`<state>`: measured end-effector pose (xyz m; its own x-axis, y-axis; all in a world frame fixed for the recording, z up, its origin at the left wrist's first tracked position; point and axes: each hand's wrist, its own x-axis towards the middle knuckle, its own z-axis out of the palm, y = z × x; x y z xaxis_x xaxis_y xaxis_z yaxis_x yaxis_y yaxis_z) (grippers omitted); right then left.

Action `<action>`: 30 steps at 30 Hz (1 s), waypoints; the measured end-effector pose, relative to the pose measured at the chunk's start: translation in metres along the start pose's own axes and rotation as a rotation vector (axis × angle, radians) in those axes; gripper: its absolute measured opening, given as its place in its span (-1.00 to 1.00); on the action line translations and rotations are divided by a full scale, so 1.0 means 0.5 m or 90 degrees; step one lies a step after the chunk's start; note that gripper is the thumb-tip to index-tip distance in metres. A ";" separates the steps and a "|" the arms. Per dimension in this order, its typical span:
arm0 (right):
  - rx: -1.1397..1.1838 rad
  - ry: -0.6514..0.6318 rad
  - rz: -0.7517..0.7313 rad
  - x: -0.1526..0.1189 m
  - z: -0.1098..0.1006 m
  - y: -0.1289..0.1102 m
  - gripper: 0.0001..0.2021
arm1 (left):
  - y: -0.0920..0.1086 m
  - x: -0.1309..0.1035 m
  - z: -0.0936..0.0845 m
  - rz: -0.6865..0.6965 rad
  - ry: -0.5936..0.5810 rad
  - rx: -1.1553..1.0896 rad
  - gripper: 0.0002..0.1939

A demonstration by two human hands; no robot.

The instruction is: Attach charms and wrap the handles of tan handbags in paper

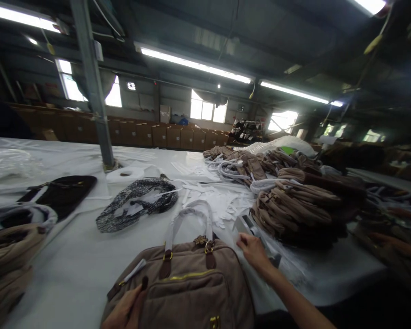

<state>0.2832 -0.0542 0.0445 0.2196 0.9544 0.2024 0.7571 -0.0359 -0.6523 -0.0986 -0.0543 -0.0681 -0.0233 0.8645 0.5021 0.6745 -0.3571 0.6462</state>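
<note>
A taupe fabric handbag (192, 292) with brown leather tabs, gold zips and white-wrapped handles (192, 211) stands in front of me. My left hand (126, 310) grips its front left side, beside a small dark brown tab (144, 283). A white slip (133, 271) lies against the bag top above that hand. To the right of the bag, my right hand (255, 252) has its fingertips pinched together at a grey box-like holder (247, 226). What sits between those fingertips is too small to make out.
Stacked taupe bags (291, 205) rise at the right. White paper strips (222, 203) lie scattered beyond the handles. A black-and-white speckled bundle (137, 201), a dark bag (70, 194) and more taupe bags (10, 260) are leftward. A metal post (95, 87) stands at the table.
</note>
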 end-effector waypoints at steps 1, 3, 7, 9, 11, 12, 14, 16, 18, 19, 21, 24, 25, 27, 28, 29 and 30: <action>0.036 -0.010 0.011 0.002 0.004 -0.006 -0.83 | -0.006 -0.002 0.000 0.006 -0.005 -0.010 -0.71; 0.117 -0.035 0.039 0.004 0.018 -0.024 -0.81 | -0.015 -0.004 -0.002 0.000 -0.014 -0.027 -0.70; 0.296 -0.105 0.104 -0.005 0.077 -0.081 -0.67 | 0.000 -0.002 -0.013 -0.069 -0.011 -0.050 -0.72; 0.374 -0.148 0.125 -0.012 0.117 -0.121 -0.62 | 0.018 0.001 -0.020 -0.095 -0.011 -0.061 -0.73; 0.432 -0.187 0.138 -0.019 0.161 -0.165 -0.59 | 0.036 0.004 -0.026 -0.111 -0.018 -0.074 -0.73; 0.453 -0.203 0.142 -0.021 0.183 -0.189 -0.59 | 0.044 0.005 -0.029 -0.116 -0.022 -0.082 -0.73; 0.482 -0.221 0.146 -0.025 0.225 -0.233 -0.60 | 0.057 0.005 -0.033 -0.123 -0.030 -0.098 -0.73; 0.499 -0.227 0.143 -0.028 0.263 -0.273 -0.62 | 0.068 0.004 -0.036 -0.126 -0.038 -0.113 -0.73; 0.509 -0.229 0.137 -0.029 0.293 -0.302 -0.65 | 0.076 0.004 -0.038 -0.127 -0.045 -0.129 -0.73; 0.512 -0.229 0.135 -0.029 0.305 -0.312 -0.67 | 0.079 0.004 -0.039 -0.129 -0.047 -0.135 -0.73; 0.513 -0.230 0.133 -0.030 0.322 -0.325 -0.69 | 0.083 0.004 -0.040 -0.133 -0.051 -0.144 -0.72; 0.505 -0.233 0.122 -0.032 0.333 -0.332 -0.70 | 0.086 0.004 -0.040 -0.135 -0.058 -0.152 -0.72; 0.501 -0.235 0.114 -0.033 0.333 -0.332 -0.71 | 0.086 0.005 -0.040 -0.134 -0.061 -0.155 -0.72; 0.493 -0.243 0.096 -0.035 0.330 -0.332 -0.73 | 0.087 0.005 -0.041 -0.133 -0.062 -0.158 -0.72; 0.488 -0.250 0.087 -0.036 0.328 -0.332 -0.73 | 0.087 0.004 -0.041 -0.133 -0.061 -0.156 -0.72; 0.484 -0.256 0.078 -0.037 0.326 -0.331 -0.73 | 0.087 0.004 -0.042 -0.134 -0.059 -0.154 -0.73; 0.479 -0.262 0.070 -0.038 0.324 -0.330 -0.72 | 0.088 0.004 -0.042 -0.135 -0.056 -0.151 -0.74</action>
<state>0.0543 -0.0183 0.0301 -0.0829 0.9937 -0.0759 0.1046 -0.0671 -0.9923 -0.0845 -0.0757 -0.0268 -0.0734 0.9521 0.2970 0.4703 -0.2296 0.8521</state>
